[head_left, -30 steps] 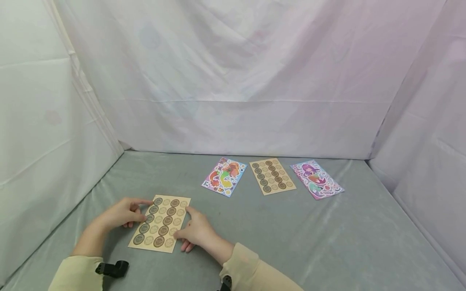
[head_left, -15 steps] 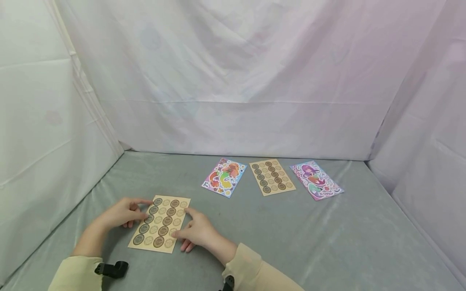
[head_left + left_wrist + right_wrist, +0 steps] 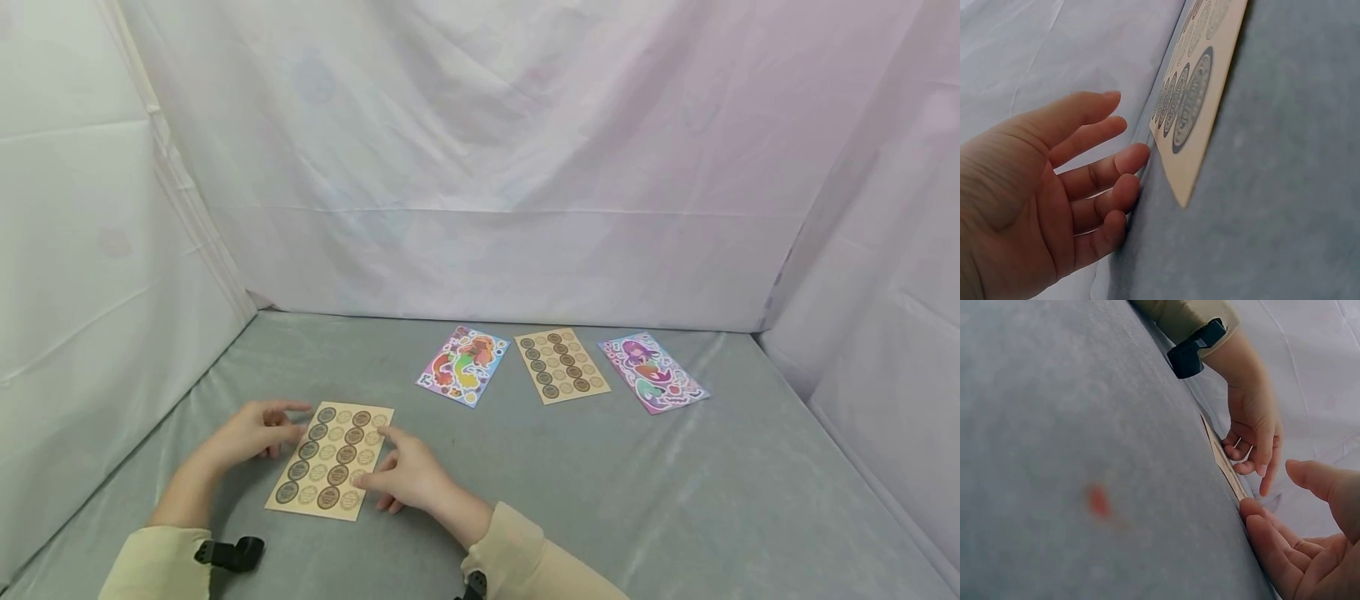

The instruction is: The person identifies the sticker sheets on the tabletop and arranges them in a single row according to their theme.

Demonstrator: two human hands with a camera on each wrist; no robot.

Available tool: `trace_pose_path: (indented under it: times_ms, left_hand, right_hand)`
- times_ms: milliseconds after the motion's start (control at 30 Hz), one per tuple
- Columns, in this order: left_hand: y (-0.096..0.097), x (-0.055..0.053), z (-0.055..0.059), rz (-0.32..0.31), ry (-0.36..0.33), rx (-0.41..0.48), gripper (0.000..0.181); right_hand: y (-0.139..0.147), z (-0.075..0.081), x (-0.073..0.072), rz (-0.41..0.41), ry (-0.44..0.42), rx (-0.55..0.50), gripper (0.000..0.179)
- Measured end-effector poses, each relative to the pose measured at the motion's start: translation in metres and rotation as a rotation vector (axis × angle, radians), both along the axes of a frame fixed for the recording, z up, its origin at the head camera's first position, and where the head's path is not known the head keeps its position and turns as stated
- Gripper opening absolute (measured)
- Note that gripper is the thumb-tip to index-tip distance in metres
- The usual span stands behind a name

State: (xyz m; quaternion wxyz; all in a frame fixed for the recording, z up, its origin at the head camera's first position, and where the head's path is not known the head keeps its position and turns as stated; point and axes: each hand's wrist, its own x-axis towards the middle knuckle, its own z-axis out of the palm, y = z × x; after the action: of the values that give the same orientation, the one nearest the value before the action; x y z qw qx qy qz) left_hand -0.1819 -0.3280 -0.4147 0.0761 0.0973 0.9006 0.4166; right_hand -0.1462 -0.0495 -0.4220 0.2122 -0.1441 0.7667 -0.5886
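A tan sheet of round stickers (image 3: 326,458) lies flat on the grey cloth at the front left, its dark and pale seals set in rows. Beside its left edge is my left hand (image 3: 258,433), fingers relaxed and the thumb close to the edge. In the left wrist view, a small gap separates this hand (image 3: 1035,187) from the sticker sheet (image 3: 1191,125). My right hand (image 3: 412,473) overlaps the right edge with thumb and index finger spread apart. The right wrist view shows that hand (image 3: 1310,550) with its thumb raised and fingertips near the sheet (image 3: 1225,465).
Farther back lie a mermaid sticker sheet (image 3: 465,367), a second tan seal sheet (image 3: 562,365) and another mermaid sheet (image 3: 652,371). White curtains (image 3: 480,167) stand behind and at both sides of the cloth-covered table (image 3: 600,500).
The left hand's fingers have come off the sheet's left edge and drawn slightly away. My right hand has barely shifted, and the sheet lies almost where it was.
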Motion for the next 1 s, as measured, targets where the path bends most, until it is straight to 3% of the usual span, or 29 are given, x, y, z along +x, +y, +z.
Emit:
trace_pose_path:
  times_ms: [400, 1000]
  left_hand:
    - [0.002, 0.000, 0.003, 0.022, 0.047, 0.030, 0.050]
    - [0.004, 0.000, 0.008, 0.115, 0.173, -0.006, 0.057]
  right_hand:
    - [0.005, 0.005, -0.007, 0.001, 0.091, 0.021, 0.077]
    - [0.016, 0.019, -0.015, -0.030, 0.184, 0.007, 0.072]
